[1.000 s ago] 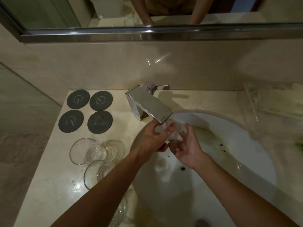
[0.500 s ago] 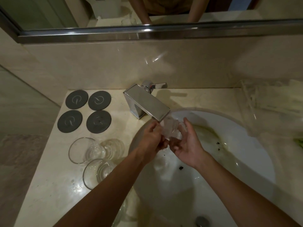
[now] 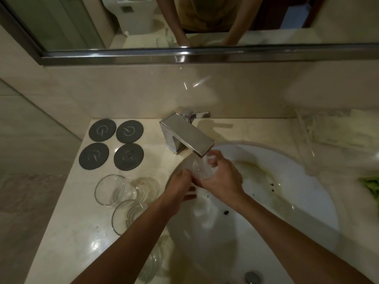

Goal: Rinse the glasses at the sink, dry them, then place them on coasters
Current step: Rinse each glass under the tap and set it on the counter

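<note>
Dim, warm-yellow light throughout. Specular glare is seen on the mirror frame (image 3: 184,55) directly above the faucet (image 3: 187,138), and thin streaks on the wall between them. A soft faucet shadow is cast to its right. Straight lines are bowed far from the faucet; the right edge is smeared.

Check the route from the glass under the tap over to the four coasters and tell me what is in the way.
Nothing visible blocks it. The glass is held by the right hand under the faucet. The coasters lie bare to the left; the other glasses sit nearer, in front of them.
</note>
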`<state>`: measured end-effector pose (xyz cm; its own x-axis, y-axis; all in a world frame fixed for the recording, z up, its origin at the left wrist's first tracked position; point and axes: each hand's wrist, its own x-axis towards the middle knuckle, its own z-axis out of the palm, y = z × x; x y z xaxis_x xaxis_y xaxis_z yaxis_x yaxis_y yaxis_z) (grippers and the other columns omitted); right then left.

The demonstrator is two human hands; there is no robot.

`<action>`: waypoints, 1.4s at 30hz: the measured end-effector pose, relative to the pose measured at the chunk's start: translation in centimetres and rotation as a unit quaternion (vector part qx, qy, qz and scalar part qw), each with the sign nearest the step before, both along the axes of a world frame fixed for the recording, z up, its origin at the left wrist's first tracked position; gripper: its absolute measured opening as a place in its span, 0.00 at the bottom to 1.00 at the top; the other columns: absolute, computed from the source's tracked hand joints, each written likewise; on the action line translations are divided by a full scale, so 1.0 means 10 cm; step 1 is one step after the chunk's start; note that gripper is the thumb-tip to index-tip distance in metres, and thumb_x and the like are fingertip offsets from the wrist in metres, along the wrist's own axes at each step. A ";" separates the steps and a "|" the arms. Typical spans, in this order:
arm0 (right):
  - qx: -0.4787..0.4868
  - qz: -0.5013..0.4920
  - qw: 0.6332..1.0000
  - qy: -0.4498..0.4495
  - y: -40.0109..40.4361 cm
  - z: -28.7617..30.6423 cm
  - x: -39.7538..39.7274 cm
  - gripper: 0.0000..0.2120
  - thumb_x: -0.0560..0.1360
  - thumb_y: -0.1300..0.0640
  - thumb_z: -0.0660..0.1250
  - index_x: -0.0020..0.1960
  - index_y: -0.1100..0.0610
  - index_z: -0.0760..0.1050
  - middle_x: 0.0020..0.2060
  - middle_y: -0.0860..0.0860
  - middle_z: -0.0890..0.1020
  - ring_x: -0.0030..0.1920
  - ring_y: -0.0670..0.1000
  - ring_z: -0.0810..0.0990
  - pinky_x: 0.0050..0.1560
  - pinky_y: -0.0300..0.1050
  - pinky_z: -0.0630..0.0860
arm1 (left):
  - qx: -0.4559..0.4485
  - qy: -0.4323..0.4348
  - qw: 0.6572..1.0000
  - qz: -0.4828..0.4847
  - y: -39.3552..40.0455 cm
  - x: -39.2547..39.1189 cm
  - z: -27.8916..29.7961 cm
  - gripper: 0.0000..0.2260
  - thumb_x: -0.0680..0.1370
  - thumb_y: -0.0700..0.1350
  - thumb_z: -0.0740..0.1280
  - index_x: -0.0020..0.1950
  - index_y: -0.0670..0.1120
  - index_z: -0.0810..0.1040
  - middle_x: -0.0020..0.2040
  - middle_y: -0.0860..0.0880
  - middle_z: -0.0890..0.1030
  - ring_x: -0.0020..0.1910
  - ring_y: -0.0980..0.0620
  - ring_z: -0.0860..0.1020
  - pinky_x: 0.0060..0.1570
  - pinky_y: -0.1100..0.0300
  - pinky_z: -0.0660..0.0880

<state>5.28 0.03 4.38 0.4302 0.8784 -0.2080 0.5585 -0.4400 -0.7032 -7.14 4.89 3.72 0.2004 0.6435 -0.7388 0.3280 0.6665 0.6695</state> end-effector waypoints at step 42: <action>-0.024 -0.088 0.992 0.087 0.05 0.12 -0.05 0.35 0.61 0.44 0.81 0.61 0.41 0.65 0.53 0.45 0.75 0.56 0.51 0.75 0.39 0.39 0.67 | 0.667 0.178 0.684 -0.236 0.46 0.27 1.03 0.16 0.76 0.45 0.63 0.62 0.43 0.78 0.61 0.47 0.80 0.56 0.47 0.73 0.57 0.53 0.69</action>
